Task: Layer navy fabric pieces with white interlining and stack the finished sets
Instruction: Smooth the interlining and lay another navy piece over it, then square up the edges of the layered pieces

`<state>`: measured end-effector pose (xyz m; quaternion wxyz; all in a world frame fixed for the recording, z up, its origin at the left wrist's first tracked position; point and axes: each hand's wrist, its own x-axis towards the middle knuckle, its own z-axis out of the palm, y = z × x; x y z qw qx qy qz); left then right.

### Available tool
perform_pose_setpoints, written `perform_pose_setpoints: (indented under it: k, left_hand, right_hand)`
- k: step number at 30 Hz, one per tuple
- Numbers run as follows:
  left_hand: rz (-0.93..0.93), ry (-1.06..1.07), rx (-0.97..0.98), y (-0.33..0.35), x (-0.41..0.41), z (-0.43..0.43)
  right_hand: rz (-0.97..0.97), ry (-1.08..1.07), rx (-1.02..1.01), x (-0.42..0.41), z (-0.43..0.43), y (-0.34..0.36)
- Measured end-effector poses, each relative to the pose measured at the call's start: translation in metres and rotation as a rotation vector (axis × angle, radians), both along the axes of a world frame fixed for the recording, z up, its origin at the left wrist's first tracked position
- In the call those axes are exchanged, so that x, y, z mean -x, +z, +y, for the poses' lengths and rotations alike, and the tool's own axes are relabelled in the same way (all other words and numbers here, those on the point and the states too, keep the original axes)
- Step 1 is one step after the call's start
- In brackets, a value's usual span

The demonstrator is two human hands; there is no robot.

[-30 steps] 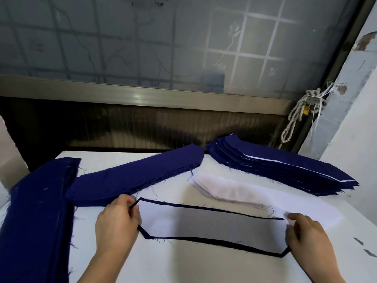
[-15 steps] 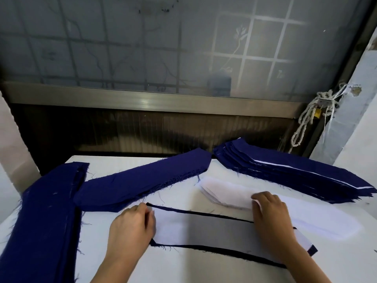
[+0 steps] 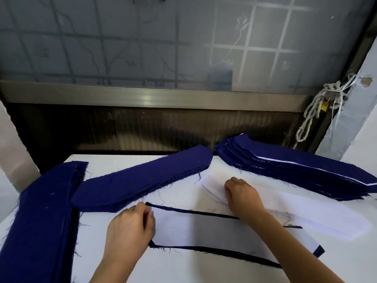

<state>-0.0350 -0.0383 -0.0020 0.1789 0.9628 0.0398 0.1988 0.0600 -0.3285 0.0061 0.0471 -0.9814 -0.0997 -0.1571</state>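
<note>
White surface (image 3: 183, 268) is pretty loaded: big navy pile (image 3: 40, 221) down the left, finished stack (image 3: 295, 176) back right, another navy stack (image 3: 142, 180) angled across the middle. Interlining (image 3: 306, 217) sits just in front of the finished stack, and one set (image 3: 204, 229) lies nearest. Left hand (image 3: 128, 227) has its grip curled on the set's left end; right hand (image 3: 242, 195) grips the interlining's top sheet.

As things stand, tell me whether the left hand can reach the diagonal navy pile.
Probably yes. The left hand sits at the layered set's end; the navy pile lies just beyond it, nothing between. The right hand is away on the white interlining.
</note>
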Motion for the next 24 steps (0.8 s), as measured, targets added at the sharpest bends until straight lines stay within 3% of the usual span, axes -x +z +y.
perform_pose_setpoints:
  k: [4,14,19,24]
  left_hand:
    - [0.011,0.004,-0.003,-0.001,-0.001,0.001]
    - [0.001,0.0,0.001,-0.001,-0.002,0.002]
    - [-0.003,-0.016,0.006,0.0,-0.003,0.001]
    - [-0.216,-0.133,0.003,0.003,-0.001,-0.001]
  right_hand:
    - [-0.15,-0.088,-0.2,0.015,0.005,-0.012]
    - [-0.225,-0.148,-0.336,0.025,0.003,-0.01]
    - [-0.399,-0.132,-0.324,0.03,0.001,-0.006]
    - [-0.575,0.038,-0.348,0.045,0.016,0.011]
